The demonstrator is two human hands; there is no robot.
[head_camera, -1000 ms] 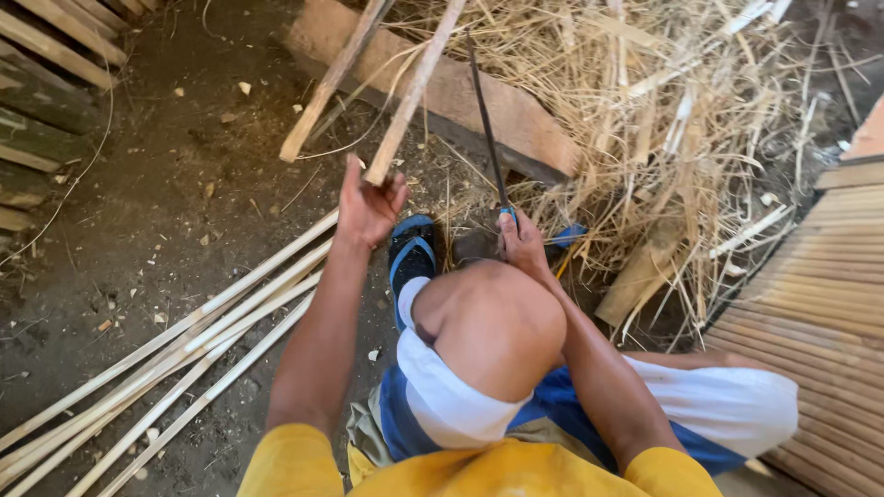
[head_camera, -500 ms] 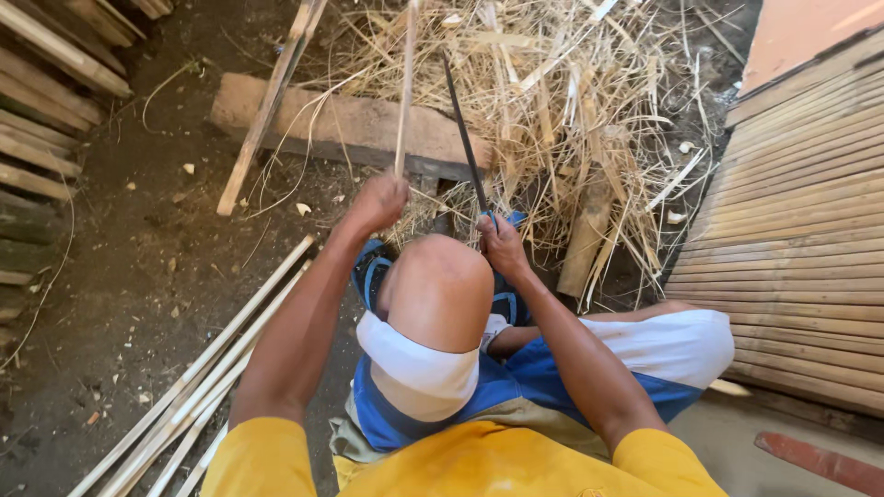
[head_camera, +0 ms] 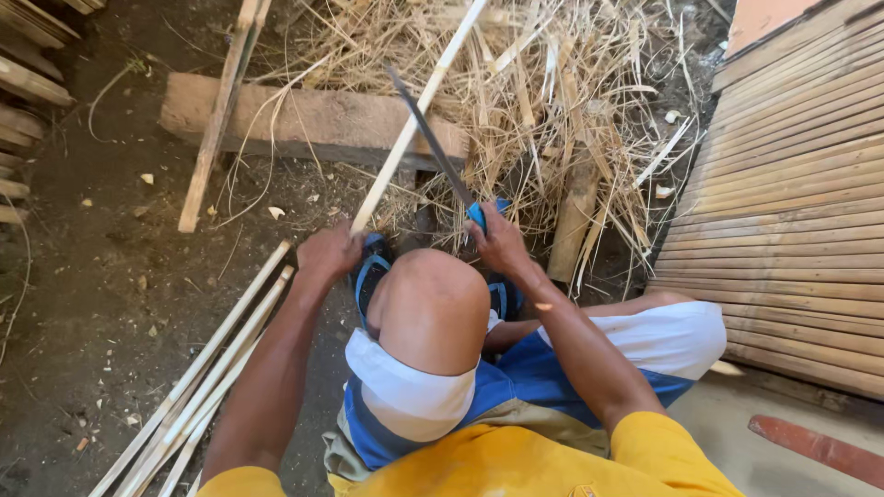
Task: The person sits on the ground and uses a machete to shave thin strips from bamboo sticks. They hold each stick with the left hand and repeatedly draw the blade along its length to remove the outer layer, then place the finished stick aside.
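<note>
Both hands sit just ahead of the raised knee (head_camera: 433,308) in the head view. Left hand (head_camera: 329,258) is closed around the near end of a pale bamboo strip (head_camera: 419,115), which slants up and away to the right over the wood block (head_camera: 304,120) and into the heap of shavings (head_camera: 552,101); holding it by the end probably keeps the strip steady and angled toward the blade. Right hand (head_camera: 497,241) is wrapped shut on the blue handle of a knife (head_camera: 431,138), whose dark blade points up and left and crosses the strip near its middle, apparently laid against it for paring. Blue sandals (head_camera: 370,276) show beside the knee, on the dirt floor (head_camera: 101,267). A bundle of finished strips (head_camera: 207,368) lies on the floor at the left, close by the left arm, likely set aside within reach. A slatted bamboo panel (head_camera: 792,212) fills the right edge, and a loose stick (head_camera: 221,110) leans across the block's left end.
</note>
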